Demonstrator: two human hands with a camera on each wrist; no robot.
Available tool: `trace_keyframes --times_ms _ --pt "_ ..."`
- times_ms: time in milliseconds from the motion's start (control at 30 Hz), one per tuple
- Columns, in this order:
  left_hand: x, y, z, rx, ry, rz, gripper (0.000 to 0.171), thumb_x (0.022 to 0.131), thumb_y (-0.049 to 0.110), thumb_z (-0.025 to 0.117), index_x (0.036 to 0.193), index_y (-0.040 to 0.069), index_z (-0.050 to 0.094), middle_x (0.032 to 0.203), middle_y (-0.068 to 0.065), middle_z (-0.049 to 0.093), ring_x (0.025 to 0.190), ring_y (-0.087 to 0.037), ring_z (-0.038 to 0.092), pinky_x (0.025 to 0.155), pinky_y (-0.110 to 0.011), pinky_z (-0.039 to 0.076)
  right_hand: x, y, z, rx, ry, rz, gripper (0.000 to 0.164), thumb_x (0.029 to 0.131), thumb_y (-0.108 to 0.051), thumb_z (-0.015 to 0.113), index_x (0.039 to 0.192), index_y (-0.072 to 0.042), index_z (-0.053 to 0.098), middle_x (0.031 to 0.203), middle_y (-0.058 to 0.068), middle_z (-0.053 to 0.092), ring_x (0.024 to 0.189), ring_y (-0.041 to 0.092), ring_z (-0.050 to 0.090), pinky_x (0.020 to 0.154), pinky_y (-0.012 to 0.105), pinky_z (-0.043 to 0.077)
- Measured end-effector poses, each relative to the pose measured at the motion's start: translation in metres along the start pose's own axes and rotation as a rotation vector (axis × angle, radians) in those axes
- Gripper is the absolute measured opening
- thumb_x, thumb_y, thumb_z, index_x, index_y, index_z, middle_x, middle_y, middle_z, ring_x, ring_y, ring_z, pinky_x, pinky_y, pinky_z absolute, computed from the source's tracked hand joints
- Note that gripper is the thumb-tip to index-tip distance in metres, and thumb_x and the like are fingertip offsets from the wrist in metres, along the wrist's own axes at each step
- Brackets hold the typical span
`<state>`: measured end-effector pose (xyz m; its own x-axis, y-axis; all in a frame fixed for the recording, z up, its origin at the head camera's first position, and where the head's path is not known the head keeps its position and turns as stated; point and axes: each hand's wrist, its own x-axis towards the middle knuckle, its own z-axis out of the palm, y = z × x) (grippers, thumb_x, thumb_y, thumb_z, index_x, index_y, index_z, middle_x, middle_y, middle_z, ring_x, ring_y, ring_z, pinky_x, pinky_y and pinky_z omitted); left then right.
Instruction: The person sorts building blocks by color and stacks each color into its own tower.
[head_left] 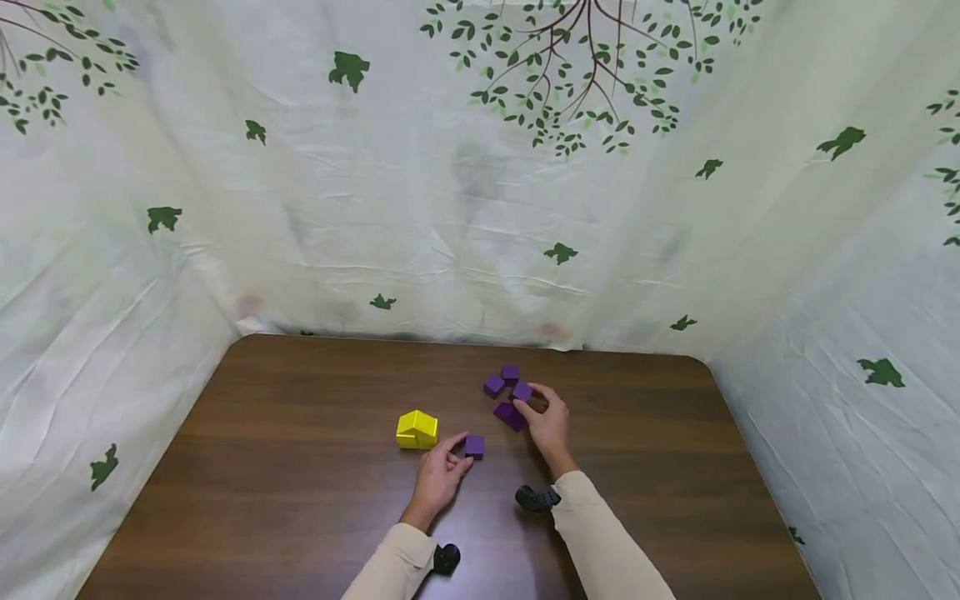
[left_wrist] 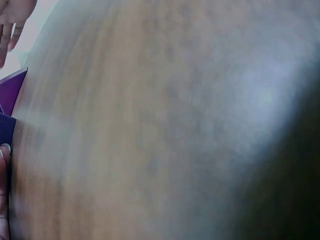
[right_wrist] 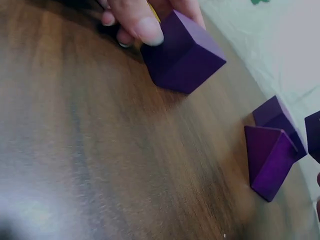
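Note:
My left hand (head_left: pixel 438 479) pinches a purple cube (head_left: pixel 474 447) between thumb and finger, low at the table; the right wrist view shows this cube (right_wrist: pixel 187 55) tilted. My right hand (head_left: pixel 549 423) pinches another purple block (head_left: pixel 521 391), partly covered by the fingers. Close around it are a purple triangular prism (head_left: pixel 510 416) and two more purple blocks, one on the left (head_left: pixel 493 384) and one at the back (head_left: pixel 510 374). Left of my left hand sits a yellow block group (head_left: pixel 417 429) with a peaked top. The left wrist view catches only fingertips (left_wrist: pixel 4 195) and block edges.
The brown wooden table (head_left: pixel 300 500) has rounded far corners. A white curtain (head_left: pixel 420 208) with green leaf prints hangs behind it and along both sides. Black wrist devices (head_left: pixel 537 499) sit at both cream sleeves (head_left: pixel 607 542).

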<state>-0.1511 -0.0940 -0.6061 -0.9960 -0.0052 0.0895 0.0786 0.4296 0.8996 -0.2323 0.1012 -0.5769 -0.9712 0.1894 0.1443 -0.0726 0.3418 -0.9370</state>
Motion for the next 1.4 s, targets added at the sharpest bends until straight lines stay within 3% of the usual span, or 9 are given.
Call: trace_keyframes --times_ms 300,567,733,933,1167,1400 --pt "-0.002 0.000 0.001 0.011 0.012 0.020 0.040 0.083 0.003 0.073 0.122 -0.001 0.063 0.067 -0.003 0.062 0.058 -0.006 0.054 0.055 -0.022 0.047 -0.022 -0.002 -0.008 0.035 -0.063 -0.067 0.036 0.076 -0.013 0.082 0.109 -0.005 0.069 0.102 0.012 0.069 0.086 0.026 0.063 0.076 0.034 0.050" --pt "-0.002 0.001 0.000 0.023 0.006 -0.004 0.041 0.084 0.003 0.072 0.123 0.000 0.063 0.069 -0.002 0.062 0.059 -0.007 0.055 0.056 -0.022 0.047 -0.047 0.007 -0.012 0.026 -0.160 -0.054 0.035 0.076 -0.014 0.083 0.107 -0.006 0.070 0.094 0.011 0.069 0.079 0.020 0.063 0.069 0.024 0.050" --pt "-0.002 0.001 -0.001 0.028 0.009 -0.012 0.041 0.084 0.004 0.072 0.124 0.001 0.063 0.069 -0.003 0.063 0.060 -0.007 0.055 0.056 -0.022 0.047 -0.054 0.015 -0.009 0.026 -0.193 -0.090 0.035 0.076 -0.010 0.081 0.108 -0.003 0.070 0.098 0.014 0.068 0.080 0.022 0.065 0.072 0.028 0.053" --pt "-0.002 0.000 0.000 0.038 0.013 0.009 0.040 0.084 0.004 0.073 0.123 0.000 0.063 0.069 -0.003 0.063 0.059 -0.006 0.055 0.055 -0.023 0.047 -0.057 0.022 -0.003 0.091 -0.223 -0.109 0.037 0.077 -0.002 0.079 0.111 0.003 0.067 0.102 0.021 0.067 0.086 0.035 0.065 0.077 0.044 0.054" --pt "-0.001 -0.001 0.000 0.036 0.016 -0.001 0.040 0.084 0.005 0.073 0.123 0.001 0.064 0.070 -0.003 0.064 0.060 -0.007 0.056 0.057 -0.022 0.047 -0.057 0.021 0.001 0.044 -0.209 -0.097 0.036 0.074 -0.008 0.082 0.107 -0.002 0.069 0.096 0.013 0.070 0.082 0.021 0.065 0.074 0.028 0.053" --pt "0.000 -0.001 0.001 0.030 0.016 0.016 0.040 0.084 0.005 0.073 0.122 0.001 0.064 0.070 -0.004 0.062 0.060 -0.009 0.056 0.057 -0.023 0.046 -0.059 0.025 0.004 -0.033 -0.208 -0.143 0.037 0.073 -0.013 0.084 0.107 -0.006 0.072 0.096 0.007 0.072 0.088 0.023 0.065 0.079 0.031 0.051"
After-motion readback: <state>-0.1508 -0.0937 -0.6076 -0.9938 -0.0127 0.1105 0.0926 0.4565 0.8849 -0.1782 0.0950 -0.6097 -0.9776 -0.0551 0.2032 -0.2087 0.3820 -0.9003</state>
